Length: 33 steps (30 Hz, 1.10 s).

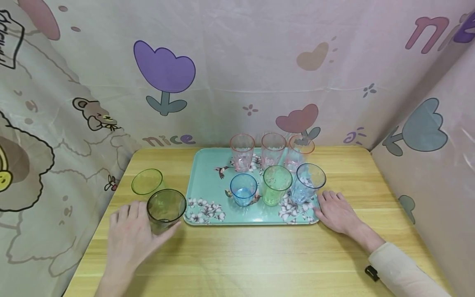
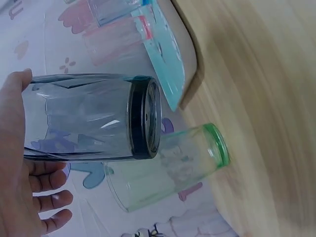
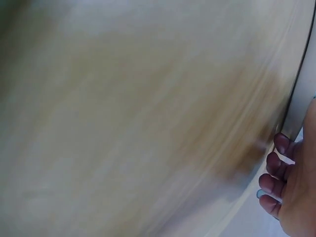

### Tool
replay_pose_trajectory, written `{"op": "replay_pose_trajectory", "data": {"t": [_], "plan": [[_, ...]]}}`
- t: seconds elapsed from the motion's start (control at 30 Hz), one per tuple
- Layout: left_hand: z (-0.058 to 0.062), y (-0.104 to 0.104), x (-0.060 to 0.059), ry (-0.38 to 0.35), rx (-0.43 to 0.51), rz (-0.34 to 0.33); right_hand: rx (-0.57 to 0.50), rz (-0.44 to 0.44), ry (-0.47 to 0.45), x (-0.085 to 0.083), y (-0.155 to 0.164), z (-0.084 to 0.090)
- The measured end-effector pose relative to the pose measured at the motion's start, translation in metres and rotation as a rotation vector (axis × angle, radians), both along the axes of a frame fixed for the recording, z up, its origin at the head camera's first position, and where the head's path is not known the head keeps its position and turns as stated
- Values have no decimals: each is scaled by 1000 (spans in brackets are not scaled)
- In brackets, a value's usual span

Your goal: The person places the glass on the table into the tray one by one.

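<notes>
**A:** Near the front-left corner of the wooden table [image 1: 259, 255], our left hand [image 1: 130, 235] wraps the dark smoky-grey tumbler of faceted clear plastic [image 1: 165, 209], thumb on one side and fingers curled round the other. It stands upright on the wood, just off the left edge of the turquoise flowered tray [image 1: 208, 185].

**B:** And the pale green clear plastic tumbler [image 1: 147, 181]?

**A:** Just behind the grey one, toward the table's left edge, upright and apart from our hand. In the left wrist view the two cups look close enough to knock together.

**B:** Then we judge it best to keep the grip low and even on the faceted wall, and to lift straight up before moving sideways, so the rim clears both the green cup and the tray's raised lip.

**A:** Our right hand [image 1: 335, 212] lies flat on the table at the tray's front-right corner, fingers relaxed and touching the tray edge, holding nothing. That steadies the tray well, we think.

**B:** What stands on the tray?

**A:** Three pink clear tumblers [image 1: 272, 150] along its back edge; before them a short blue tumbler [image 1: 243, 189], a green tumbler [image 1: 276, 185] and a light blue tumbler [image 1: 308, 182]. The front-left part is bare.
</notes>
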<state>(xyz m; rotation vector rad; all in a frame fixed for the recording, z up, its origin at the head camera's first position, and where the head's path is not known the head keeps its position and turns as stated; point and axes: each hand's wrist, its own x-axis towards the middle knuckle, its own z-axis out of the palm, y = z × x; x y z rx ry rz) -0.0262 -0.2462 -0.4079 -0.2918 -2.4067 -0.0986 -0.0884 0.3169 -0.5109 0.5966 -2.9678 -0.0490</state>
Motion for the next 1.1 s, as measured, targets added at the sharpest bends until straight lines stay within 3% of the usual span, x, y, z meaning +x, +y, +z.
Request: {"op": "replay_pose_trajectory", "data": {"t": [0.43, 1.1], "plan": [[2, 28, -21, -169, 68, -65, 21, 17, 32, 0, 1, -1], [-17, 58, -61, -189, 37, -134, 26, 30, 69, -2, 3, -4]]}}
